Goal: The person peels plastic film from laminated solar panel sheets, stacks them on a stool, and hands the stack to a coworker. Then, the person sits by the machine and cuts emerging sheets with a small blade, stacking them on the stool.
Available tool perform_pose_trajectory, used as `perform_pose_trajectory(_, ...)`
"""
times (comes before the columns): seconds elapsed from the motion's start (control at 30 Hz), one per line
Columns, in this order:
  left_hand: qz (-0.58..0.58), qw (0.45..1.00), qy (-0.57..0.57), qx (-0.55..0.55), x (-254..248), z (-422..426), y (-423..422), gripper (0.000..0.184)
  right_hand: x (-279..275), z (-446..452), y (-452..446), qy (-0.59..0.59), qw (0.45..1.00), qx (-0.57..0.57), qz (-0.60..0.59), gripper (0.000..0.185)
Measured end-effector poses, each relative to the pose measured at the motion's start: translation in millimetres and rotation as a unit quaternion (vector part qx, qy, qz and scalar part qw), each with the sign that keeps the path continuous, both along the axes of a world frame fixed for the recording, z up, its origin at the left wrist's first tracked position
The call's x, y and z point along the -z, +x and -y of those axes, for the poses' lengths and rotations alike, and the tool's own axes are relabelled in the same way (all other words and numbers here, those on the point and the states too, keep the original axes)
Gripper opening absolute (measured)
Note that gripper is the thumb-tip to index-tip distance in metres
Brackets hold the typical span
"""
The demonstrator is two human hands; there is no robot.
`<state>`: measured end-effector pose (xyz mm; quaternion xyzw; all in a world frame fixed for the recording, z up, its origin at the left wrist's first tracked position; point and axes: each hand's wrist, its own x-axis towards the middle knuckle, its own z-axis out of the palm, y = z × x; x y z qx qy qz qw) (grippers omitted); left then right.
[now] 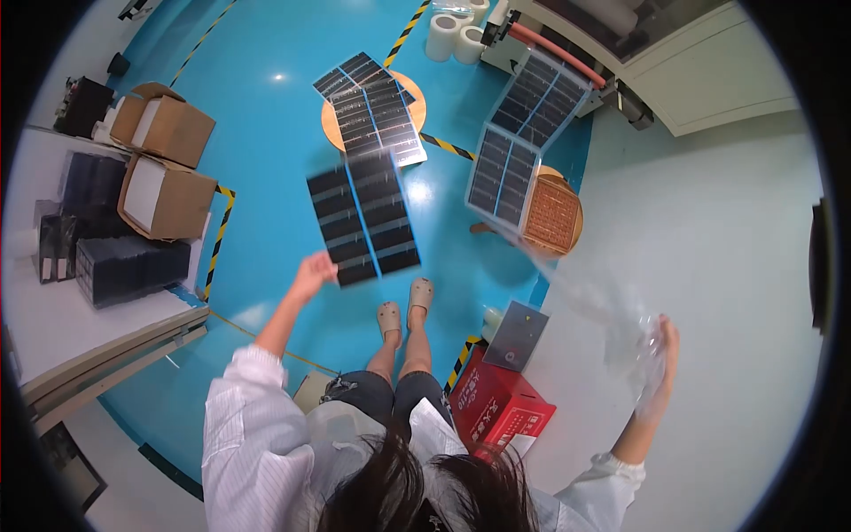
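My left hand (pixel 312 274) grips the lower left corner of a dark solar panel (pixel 383 216) with a blue stripe down its middle, held up over the floor. Out to the right, my right hand (pixel 667 348) is closed on crumpled clear plastic film (pixel 612 310). The film is blurred and stretches up and left toward another solar panel (pixel 502 175) hanging at the machine's outlet. Above that one, a further panel (pixel 542 97) lies by the red roller (pixel 557 51). More panels (pixel 377 115) rest overlapping on a round wooden stool (pixel 331 127).
A woven-top stool (pixel 554 213) stands under the hanging panel. At left, a bench (pixel 80 341) carries stacked dark panels (pixel 133 266) and cardboard boxes (pixel 182 199). A red box (pixel 496 403) sits by my legs at right. White film rolls (pixel 443 37) stand at the back.
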<state>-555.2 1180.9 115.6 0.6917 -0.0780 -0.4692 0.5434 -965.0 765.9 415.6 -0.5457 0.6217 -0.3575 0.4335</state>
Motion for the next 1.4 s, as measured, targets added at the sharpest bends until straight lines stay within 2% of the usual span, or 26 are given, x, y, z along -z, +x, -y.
perform_pose_trajectory(0.07,0.042,0.997,-0.056,-0.006,6,48,53,0.013,0,-11,-23,0.11,0.992,-0.031,-0.06,0.027)
perform_pose_trajectory(0.2,0.04,0.996,-0.064,-0.055,32,158,148,0.01,-11,0,-13,0.142,0.985,-0.059,-0.075,0.025)
perform_pose_trajectory(0.23,0.036,0.996,-0.064,-0.05,41,175,162,0.01,-14,4,-15,0.173,0.974,-0.126,-0.073,0.023)
perform_pose_trajectory(0.27,0.054,0.996,-0.018,-0.071,49,187,174,0.011,-18,3,-18,0.203,0.958,-0.189,-0.071,0.022)
perform_pose_trajectory(0.33,0.063,0.995,0.028,-0.077,56,199,172,0.018,-27,-6,-22,0.209,0.955,-0.194,-0.08,0.02)
perform_pose_trajectory(0.37,0.2,0.952,0.232,-0.009,55,202,166,0.03,-32,-12,-24,0.214,0.95,-0.208,-0.086,0.019)
perform_pose_trajectory(0.4,0.33,0.845,0.416,0.063,55,200,158,0.042,-33,-24,-27,0.218,0.952,-0.195,-0.092,0.019)
perform_pose_trajectory(0.43,0.314,0.882,0.345,0.072,74,192,141,0.06,-33,-33,-26,0.223,0.955,-0.179,-0.075,0.019)
perform_pose_trajectory(0.47,0.173,0.927,0.288,0.167,53,195,110,0.066,-30,-40,-29,0.226,0.959,-0.164,-0.056,0.019)
perform_pose_trajectory(0.5,0.003,0.963,0.22,0.157,8,200,58,0.072,-25,-44,-35,0.224,0.96,-0.156,-0.059,0.019)
perform_pose_trajectory(0.57,-0.323,0.924,0.06,0.196,-34,191,-23,0.074,-12,-51,-40,0.263,0.952,-0.145,-0.06,0.019)
perform_pose_trajectory(0.63,-0.441,0.885,0.029,0.148,-53,195,-82,0.075,-1,-60,-38,0.293,0.942,-0.157,-0.037,0.019)
perform_pose_trajectory(0.7,-0.487,0.868,0.013,0.093,-53,208,-104,0.077,14,-66,-44,0.342,0.921,-0.186,-0.004,0.018)
perform_pose_trajectory(0.8,-0.466,0.883,0.016,0.06,-2,220,-122,0.07,5,-70,-6,0.393,0.888,-0.239,-0.021,0.015)
perform_pose_trajectory(0.87,-0.311,0.942,0.094,0.081,20,210,-137,0.069,36,-63,-30,0.381,0.881,-0.279,-0.035,0.012)
perform_pose_trajectory(0.93,-0.297,0.943,0.132,0.074,5,200,-143,0.07,53,-47,-53,0.313,0.914,-0.249,-0.062,0.011)
perform_pose_trajectory(1.0,-0.235,0.961,0.113,0.093,0,175,-150,0.069,55,-13,-47,0.311,0.919,-0.176,-0.167,0.011)
perform_pose_trajectory(1.07,-0.232,0.957,0.123,0.124,-35,163,-152,0.069,108,25,-80,0.255,0.895,-0.232,-0.284,0.015)
perform_pose_trajectory(1.1,-0.249,0.954,0.119,0.119,-48,158,-154,0.069,131,39,-81,0.17,0.874,-0.272,-0.365,0.014)
perform_pose_trajectory(1.13,-0.261,0.952,0.115,0.114,-55,153,-157,0.069,151,50,-76,0.08,0.842,-0.309,-0.435,0.018)
perform_pose_trajectory(1.17,-0.281,0.95,0.109,0.086,-60,150,-161,0.068,154,52,-56,-0.079,0.755,-0.302,-0.576,0.027)
perform_pose_trajectory(1.2,-0.278,0.95,0.112,0.085,-65,149,-157,0.068,146,46,-23,-0.231,0.628,-0.278,-0.689,0.038)
perform_pose_trajectory(1.27,-0.232,0.959,0.12,0.106,-72,148,-149,0.067,135,39,34,-0.175,0.71,-0.319,-0.603,0.054)
perform_pose_trajectory(1.33,-0.229,0.96,0.123,0.103,-81,136,-148,0.067,104,-10,96,-0.198,0.777,-0.452,-0.392,0.053)
perform_pose_trajectory(1.37,-0.241,0.958,0.114,0.101,-85,135,-146,0.067,100,-39,115,-0.125,0.799,-0.517,-0.283,0.055)
perform_pose_trajectory(1.4,-0.254,0.956,0.103,0.101,-90,137,-145,0.067,94,-65,133,-0.074,0.773,-0.608,-0.168,0.06)
